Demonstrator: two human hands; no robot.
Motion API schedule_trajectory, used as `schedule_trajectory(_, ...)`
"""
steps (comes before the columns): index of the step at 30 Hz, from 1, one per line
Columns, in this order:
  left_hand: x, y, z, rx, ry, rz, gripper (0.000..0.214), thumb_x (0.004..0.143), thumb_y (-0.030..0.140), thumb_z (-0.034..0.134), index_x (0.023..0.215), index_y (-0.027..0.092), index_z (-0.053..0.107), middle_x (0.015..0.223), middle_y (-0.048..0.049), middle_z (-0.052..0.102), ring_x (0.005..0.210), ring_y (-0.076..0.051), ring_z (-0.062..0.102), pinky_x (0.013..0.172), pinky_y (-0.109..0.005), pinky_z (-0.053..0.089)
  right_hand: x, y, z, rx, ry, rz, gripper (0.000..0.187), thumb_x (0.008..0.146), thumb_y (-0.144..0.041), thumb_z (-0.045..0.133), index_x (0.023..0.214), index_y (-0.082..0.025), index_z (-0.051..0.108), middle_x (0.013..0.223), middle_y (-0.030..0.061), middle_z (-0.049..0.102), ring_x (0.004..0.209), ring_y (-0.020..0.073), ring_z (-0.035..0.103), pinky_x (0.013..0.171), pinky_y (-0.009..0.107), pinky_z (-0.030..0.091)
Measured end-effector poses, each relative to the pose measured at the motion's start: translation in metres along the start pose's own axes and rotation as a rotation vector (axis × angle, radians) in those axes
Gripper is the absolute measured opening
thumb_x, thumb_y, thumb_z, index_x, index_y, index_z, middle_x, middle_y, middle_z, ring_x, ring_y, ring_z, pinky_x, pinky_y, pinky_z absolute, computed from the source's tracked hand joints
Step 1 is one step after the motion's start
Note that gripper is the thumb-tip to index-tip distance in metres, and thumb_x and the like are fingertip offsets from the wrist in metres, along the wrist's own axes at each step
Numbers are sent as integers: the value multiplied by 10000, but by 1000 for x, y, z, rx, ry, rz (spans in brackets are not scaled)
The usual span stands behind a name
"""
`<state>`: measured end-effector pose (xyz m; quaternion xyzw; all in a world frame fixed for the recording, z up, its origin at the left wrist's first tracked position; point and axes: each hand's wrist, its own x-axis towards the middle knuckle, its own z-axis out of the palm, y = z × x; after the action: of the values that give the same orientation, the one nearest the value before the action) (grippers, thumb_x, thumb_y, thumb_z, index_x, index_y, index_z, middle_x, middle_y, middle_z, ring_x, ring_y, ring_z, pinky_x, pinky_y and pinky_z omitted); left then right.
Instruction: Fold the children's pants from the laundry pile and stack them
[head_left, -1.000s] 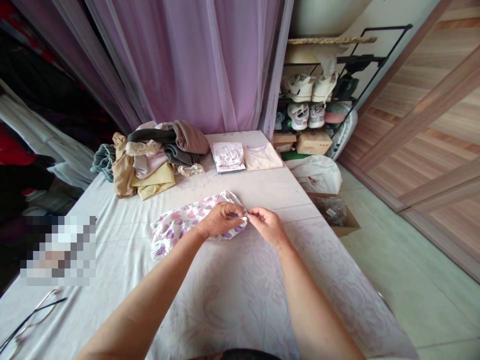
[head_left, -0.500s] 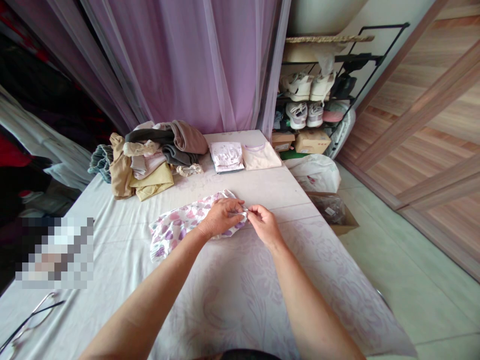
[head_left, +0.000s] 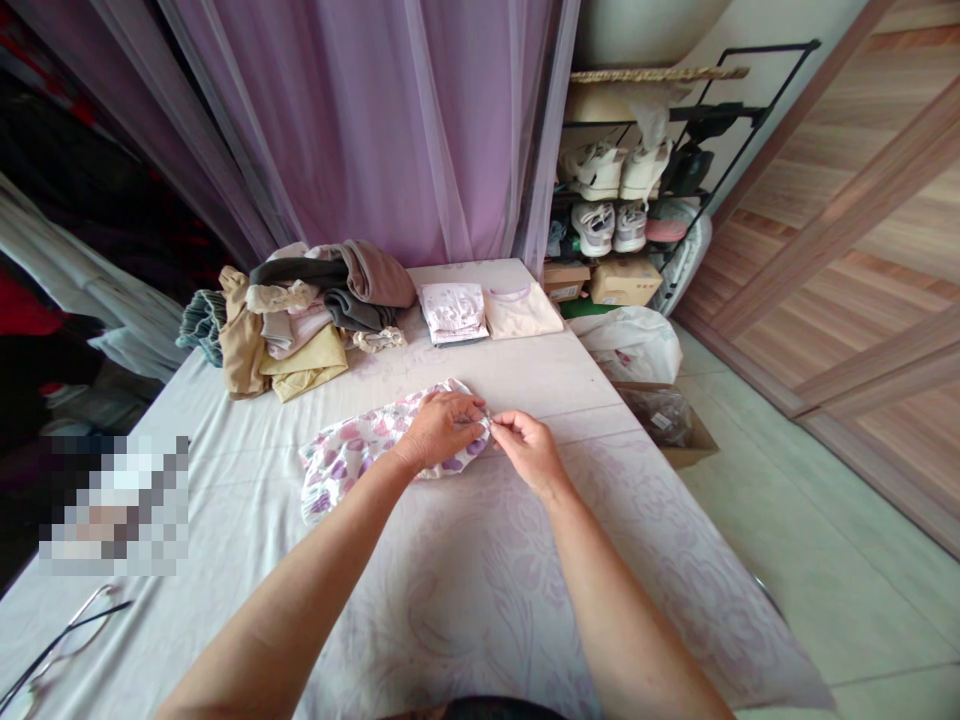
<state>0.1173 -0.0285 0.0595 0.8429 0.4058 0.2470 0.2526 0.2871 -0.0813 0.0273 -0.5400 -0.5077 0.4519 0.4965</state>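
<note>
The left hand (head_left: 442,430) arches over a folded white garment printed with pink and purple blotches (head_left: 352,455), its fingers closed on the cloth near the garment's right end. The right hand (head_left: 529,452) makes a narrow pinch beside it, thumb and forefinger meeting at that same end. The pinched fabric is small and partly hidden by the fingers, so which edge they hold is hard to make out. The garment lies near the middle of a bed covered with a pale floral sheet (head_left: 480,620).

Along the bed's far edge sit one mixed pile of tan, grey and cream folded clothes (head_left: 300,320) and two separate pieces: a folded pale pink-printed garment (head_left: 452,312) and a peach top (head_left: 521,312). At the near left corner lie wire-framed glasses (head_left: 67,650), below a pixelated patch (head_left: 112,505) that hides what is behind it. Past the right edge, a black metal rack (head_left: 765,128) carries two pairs of pale sneakers (head_left: 619,170).
</note>
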Motion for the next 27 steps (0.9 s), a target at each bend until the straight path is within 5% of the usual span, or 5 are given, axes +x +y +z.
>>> schedule_trajectory(9, 0, 3, 3, 133, -72, -4, 54, 806, 254, 654, 836, 235, 695, 1158, -27, 711, 1103, -226, 618, 1120, -492, 275, 0, 3, -1, 23, -71, 17, 297, 687, -470, 657, 788, -200, 585, 679, -5, 625, 620, 137, 557, 602, 257, 460)
schedule_trajectory(17, 10, -19, -29, 484, -346, 88, 158, 752, 322, 712, 903, 286, 744, 1412, -40, 547, 1413, -342, 319, 1128, -677, 22, -2, 0, -23, -390, -174, 109, 127, 702, -325, 555, 696, -203, 591, 589, -46, 561, 567, 117, 493, 519, 214, 338)
schedule_trajectory(23, 25, -52, -59, 631, -246, 66, 128, 781, 260, 642, 866, 254, 739, 1351, -64, 600, 1379, -332, 383, 1137, -655, 94, -7, -9, -36, -582, -233, 126, 125, 735, -313, 562, 682, -209, 605, 608, -40, 583, 605, 125, 520, 538, 216, 312)
schedule_trajectory(27, 34, -61, -59, 540, -227, -11, 196, 829, 299, 587, 951, 239, 728, 1173, -66, 701, 1129, -259, 615, 1050, -454, 390, -7, -7, -36, -619, -237, 125, 140, 755, -335, 573, 700, -216, 622, 647, -24, 614, 623, 134, 536, 539, 220, 313)
